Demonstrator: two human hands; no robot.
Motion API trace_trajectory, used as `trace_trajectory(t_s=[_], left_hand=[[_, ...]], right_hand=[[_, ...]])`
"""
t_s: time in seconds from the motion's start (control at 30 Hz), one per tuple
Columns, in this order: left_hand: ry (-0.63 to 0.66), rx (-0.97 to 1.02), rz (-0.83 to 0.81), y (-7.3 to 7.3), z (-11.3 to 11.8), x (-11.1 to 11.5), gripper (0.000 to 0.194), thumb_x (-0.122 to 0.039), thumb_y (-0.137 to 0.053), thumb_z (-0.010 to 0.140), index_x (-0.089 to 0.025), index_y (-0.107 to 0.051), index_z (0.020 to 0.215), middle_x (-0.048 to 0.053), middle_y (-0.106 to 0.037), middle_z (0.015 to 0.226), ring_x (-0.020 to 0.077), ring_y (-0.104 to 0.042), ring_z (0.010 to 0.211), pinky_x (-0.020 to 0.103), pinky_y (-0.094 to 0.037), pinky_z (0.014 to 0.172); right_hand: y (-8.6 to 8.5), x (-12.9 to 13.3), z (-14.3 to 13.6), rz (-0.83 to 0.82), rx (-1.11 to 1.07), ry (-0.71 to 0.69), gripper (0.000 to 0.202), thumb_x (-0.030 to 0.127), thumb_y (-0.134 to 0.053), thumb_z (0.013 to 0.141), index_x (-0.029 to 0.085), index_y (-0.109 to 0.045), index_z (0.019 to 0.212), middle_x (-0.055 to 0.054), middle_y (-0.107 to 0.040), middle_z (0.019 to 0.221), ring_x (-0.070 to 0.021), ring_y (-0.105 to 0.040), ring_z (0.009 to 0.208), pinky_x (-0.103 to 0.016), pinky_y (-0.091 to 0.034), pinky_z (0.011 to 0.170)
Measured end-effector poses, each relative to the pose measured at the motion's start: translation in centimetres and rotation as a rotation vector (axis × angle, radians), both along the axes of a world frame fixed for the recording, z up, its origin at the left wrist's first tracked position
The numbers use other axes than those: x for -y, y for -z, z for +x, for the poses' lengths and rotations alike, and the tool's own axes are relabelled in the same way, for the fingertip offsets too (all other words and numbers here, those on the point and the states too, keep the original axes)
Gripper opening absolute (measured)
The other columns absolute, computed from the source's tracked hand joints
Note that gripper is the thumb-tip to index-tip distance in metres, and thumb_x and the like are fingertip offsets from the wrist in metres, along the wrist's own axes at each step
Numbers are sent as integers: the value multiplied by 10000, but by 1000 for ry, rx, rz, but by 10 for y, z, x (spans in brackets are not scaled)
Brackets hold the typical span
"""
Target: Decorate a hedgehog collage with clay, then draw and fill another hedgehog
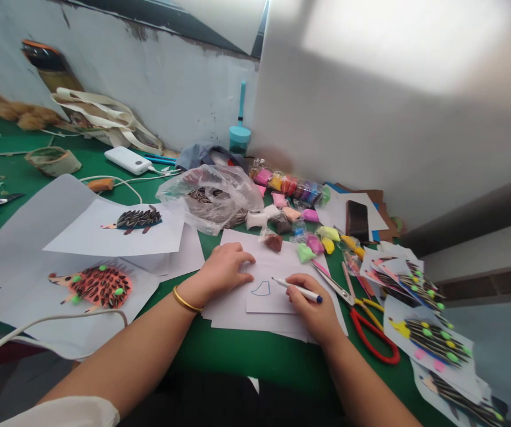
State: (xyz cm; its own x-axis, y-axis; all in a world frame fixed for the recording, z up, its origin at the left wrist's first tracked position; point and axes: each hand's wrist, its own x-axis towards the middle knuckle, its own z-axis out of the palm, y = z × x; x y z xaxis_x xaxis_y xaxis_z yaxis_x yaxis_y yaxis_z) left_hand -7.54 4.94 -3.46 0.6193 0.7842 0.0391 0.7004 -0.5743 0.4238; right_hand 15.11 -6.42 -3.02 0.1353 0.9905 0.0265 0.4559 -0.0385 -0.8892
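Note:
My right hand (311,302) grips a white marker pen (309,293) with a dark blue end. The pen's tip points left, just right of a small blue outline with a curved side. That outline is on a small white sheet (273,303), which lies over larger white papers (232,314). Resting on the papers at the left is my left hand (225,268), thumb and index finger apart, with nothing held; the thumb is near the small sheet's edge. Whether the pen tip touches the paper, I cannot tell.
Packets of coloured clay (306,252) and a plastic bag of seeds (219,198) lie beyond the papers. Red-handled scissors (373,335) and hedgehog pictures (433,338) are at right. More hedgehog sheets (99,287), a white cable (68,314) and a power bank (127,160) lie left.

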Motion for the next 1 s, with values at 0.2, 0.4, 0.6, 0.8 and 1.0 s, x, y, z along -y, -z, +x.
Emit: trace_trajectory(t_s=[0.2,0.4,0.6,0.8,1.0], left_hand=[[1,2,8,-1,0,0,362,-433,-746,755,-305,-700,1090,36,-596,985,251,-571,1019,364,-403,880],[-7,-5,-7,-1,1,0,366,-427,-744,753,-305,-700,1096,39,-595,993,254,-569,1030,361,-402,888],[-6,4,5,0,0,0,367,-434,-745,750,-304,-701,1090,37,-595,988,255,-569,1030,365,-405,881],[-2,-1,17,0,0,1,370,-440,-743,753,-305,-701,1094,33,-598,980,251,-573,1017,363,-407,873],[6,2,29,2,1,0,372,-443,-749,749,-304,-701,1091,35,-599,983,252,-575,1011,366,-408,864]], right_hand=[[0,10,6,-5,71,-45,231,382,-576,848,206,-694,939,-61,-720,891,-224,-667,809,-319,-521,733],[0,5,-1,35,97,-68,215,366,-554,870,211,-695,918,-58,-731,903,-223,-679,838,-323,-527,770],[3,-4,-7,69,149,-115,201,333,-569,865,219,-712,948,-52,-733,970,-220,-673,915,-323,-520,838],[4,-7,-8,49,139,-121,212,340,-573,866,216,-715,964,-52,-735,991,-217,-675,932,-322,-523,852],[6,-8,-8,40,165,-119,215,349,-578,862,221,-718,962,-54,-736,992,-221,-679,937,-332,-524,862]])
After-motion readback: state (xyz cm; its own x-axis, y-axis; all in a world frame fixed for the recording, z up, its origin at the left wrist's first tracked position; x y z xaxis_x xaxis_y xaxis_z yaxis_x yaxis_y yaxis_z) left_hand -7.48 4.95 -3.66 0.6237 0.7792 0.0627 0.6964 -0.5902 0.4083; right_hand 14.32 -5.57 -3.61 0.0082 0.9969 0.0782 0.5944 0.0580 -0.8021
